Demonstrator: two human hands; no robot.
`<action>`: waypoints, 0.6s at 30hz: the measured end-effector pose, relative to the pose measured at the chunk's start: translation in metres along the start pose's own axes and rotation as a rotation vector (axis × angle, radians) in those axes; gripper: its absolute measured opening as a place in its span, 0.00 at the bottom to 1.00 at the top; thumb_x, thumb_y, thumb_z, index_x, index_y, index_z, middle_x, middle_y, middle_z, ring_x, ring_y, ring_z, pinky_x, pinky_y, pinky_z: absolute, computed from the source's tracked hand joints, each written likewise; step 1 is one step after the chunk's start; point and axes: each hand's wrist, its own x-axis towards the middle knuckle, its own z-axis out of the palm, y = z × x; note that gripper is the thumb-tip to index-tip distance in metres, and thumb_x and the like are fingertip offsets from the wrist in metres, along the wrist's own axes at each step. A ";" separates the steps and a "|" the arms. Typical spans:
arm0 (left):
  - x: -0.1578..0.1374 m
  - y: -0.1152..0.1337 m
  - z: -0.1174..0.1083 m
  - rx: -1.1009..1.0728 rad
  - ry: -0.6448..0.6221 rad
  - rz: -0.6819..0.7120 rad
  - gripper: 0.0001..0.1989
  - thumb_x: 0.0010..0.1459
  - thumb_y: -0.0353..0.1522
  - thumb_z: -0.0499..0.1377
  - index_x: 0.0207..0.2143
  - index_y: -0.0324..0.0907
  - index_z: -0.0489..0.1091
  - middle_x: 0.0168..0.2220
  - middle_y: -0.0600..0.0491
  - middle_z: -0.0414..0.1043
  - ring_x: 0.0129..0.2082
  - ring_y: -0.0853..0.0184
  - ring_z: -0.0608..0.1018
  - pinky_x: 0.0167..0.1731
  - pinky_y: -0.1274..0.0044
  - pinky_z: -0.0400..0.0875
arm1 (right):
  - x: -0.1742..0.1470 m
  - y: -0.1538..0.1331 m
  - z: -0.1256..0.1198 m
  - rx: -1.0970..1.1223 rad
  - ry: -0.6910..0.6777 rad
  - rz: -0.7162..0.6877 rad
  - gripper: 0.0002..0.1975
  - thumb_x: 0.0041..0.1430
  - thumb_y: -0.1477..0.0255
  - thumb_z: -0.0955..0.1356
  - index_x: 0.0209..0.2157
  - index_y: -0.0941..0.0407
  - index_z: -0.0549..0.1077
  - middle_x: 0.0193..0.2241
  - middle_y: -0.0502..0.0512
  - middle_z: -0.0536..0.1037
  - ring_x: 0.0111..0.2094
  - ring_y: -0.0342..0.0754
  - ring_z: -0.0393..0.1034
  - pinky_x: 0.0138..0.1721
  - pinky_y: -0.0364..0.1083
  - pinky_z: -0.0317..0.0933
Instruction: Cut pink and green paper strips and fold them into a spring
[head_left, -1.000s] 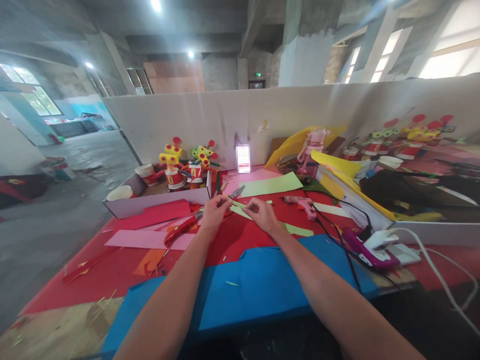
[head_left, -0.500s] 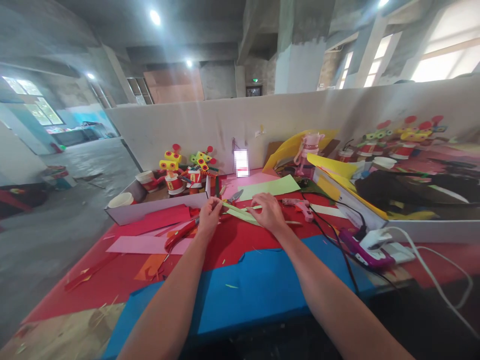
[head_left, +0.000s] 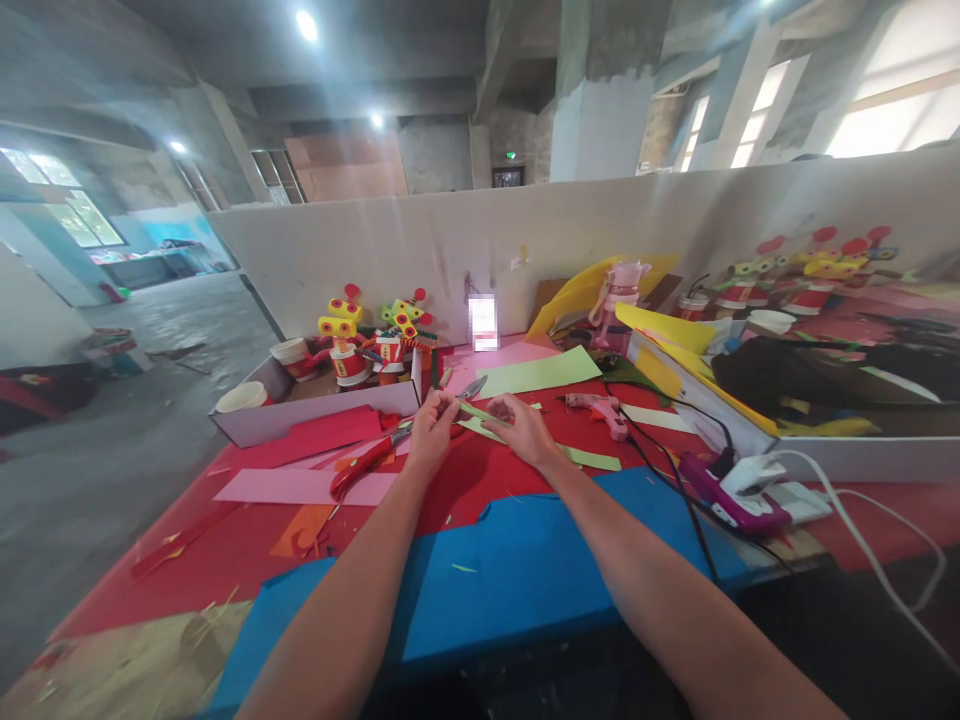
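Note:
Between my hands runs a narrow light green paper strip [head_left: 474,411]. My left hand [head_left: 433,428] pinches its left end, fingers closed. Closed around the strip's other end are the fingers of my right hand [head_left: 523,428]; the exact grip is partly hidden. Beneath and right of my hands, another light green paper strip [head_left: 594,459] lies on the red sheet [head_left: 442,490]. Red-handled scissors [head_left: 358,472] rest left of my left hand. Just beyond the hands are a grey blade [head_left: 474,388] and a wide light green sheet [head_left: 541,373].
A pink glue gun [head_left: 606,413] with a black cable lies to the right, near a purple power strip [head_left: 731,500]. At back left, a box [head_left: 330,412] holds paper-cup robots [head_left: 349,362]. Blue paper [head_left: 517,580] covers the front edge. A white box [head_left: 701,400] stands right.
My hands have come closer together, the left shifting right, with the strip between them. The other green strip now shows flat to the right of my right hand.

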 end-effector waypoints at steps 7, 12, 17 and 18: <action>0.000 0.000 0.002 0.010 0.003 -0.026 0.12 0.54 0.40 0.61 0.29 0.41 0.67 0.26 0.55 0.70 0.29 0.68 0.74 0.35 0.76 0.70 | 0.001 0.009 0.000 0.003 -0.081 0.101 0.09 0.54 0.67 0.70 0.35 0.55 0.80 0.30 0.52 0.82 0.32 0.50 0.76 0.35 0.45 0.67; 0.000 0.000 0.003 0.007 0.009 -0.021 0.12 0.54 0.40 0.61 0.29 0.41 0.67 0.25 0.56 0.70 0.28 0.68 0.75 0.34 0.76 0.70 | 0.001 0.007 -0.002 -0.056 -0.053 0.101 0.08 0.54 0.68 0.70 0.32 0.55 0.81 0.26 0.52 0.82 0.30 0.50 0.76 0.32 0.44 0.65; -0.001 0.003 0.005 0.004 0.017 -0.004 0.12 0.54 0.40 0.61 0.28 0.41 0.67 0.24 0.56 0.70 0.27 0.69 0.74 0.32 0.77 0.69 | 0.001 0.009 -0.001 -0.061 -0.048 0.108 0.08 0.54 0.68 0.69 0.31 0.55 0.81 0.25 0.52 0.81 0.28 0.49 0.75 0.31 0.43 0.64; -0.001 0.004 0.005 0.010 0.021 0.003 0.12 0.54 0.40 0.62 0.28 0.41 0.67 0.24 0.56 0.69 0.27 0.70 0.74 0.31 0.78 0.69 | 0.001 0.009 -0.001 -0.065 -0.045 0.113 0.09 0.54 0.67 0.69 0.30 0.55 0.81 0.24 0.51 0.81 0.28 0.48 0.75 0.30 0.43 0.64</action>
